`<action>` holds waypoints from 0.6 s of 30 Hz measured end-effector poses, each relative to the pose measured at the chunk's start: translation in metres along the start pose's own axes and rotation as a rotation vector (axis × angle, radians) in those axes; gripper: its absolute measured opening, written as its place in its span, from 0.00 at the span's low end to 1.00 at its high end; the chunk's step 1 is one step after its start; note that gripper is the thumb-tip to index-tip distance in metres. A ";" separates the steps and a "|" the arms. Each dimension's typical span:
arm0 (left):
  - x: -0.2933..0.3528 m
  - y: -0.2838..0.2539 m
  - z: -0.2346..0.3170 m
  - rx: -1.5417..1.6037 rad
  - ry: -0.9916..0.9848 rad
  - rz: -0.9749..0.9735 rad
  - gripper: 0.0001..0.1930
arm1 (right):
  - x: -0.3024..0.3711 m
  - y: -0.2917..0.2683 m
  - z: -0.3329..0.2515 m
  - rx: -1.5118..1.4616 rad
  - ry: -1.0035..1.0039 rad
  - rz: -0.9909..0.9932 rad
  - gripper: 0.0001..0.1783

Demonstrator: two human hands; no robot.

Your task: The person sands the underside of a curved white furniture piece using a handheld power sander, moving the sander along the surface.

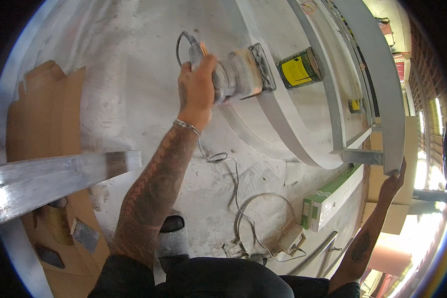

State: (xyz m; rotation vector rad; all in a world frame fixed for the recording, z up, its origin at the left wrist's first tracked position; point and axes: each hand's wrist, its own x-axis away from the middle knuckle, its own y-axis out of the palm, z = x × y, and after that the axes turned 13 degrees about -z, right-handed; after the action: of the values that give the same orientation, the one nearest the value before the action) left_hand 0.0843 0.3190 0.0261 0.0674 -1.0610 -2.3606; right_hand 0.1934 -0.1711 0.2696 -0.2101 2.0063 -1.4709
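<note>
My left hand (196,92) is wrapped round the body of a dusty electric sander (236,74), held out in front of me. The sander's dark flat pad faces right, against or very near a curved grey strip (295,129) of a large frame; I cannot tell whether they touch. From the tool a grey cord (237,184) runs down to the floor. At the far right, my right hand (393,186) grips the lower end of the frame's broad grey outer board (390,99), its fingers partly hidden behind the edge.
A can with a yellow label (299,69) and a smaller can (355,105) stand among the frame's strips. Below are a long green-and-white box (330,198) and a socket box (290,241) with coiled cable. At left, a grey beam (59,179) juts in over cardboard (47,119).
</note>
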 end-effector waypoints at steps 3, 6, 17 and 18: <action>-0.030 -0.013 0.004 -0.065 -0.001 -0.010 0.23 | -0.001 0.000 -0.001 0.043 -0.014 -0.020 0.52; -0.046 -0.013 0.016 -0.061 -0.042 -0.045 0.23 | 0.001 -0.001 0.006 -0.135 0.011 0.009 0.52; -0.056 -0.013 0.027 -0.059 -0.097 -0.092 0.24 | 0.000 0.002 0.002 -0.068 0.008 0.010 0.53; -0.055 -0.016 0.022 -0.060 -0.096 -0.090 0.24 | 0.000 0.000 0.004 -0.070 0.007 0.010 0.53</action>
State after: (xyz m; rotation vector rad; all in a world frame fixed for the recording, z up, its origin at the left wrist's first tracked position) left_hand 0.1179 0.3702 0.0208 -0.0205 -1.0510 -2.4967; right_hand 0.1959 -0.1745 0.2684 -0.2249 2.0631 -1.3981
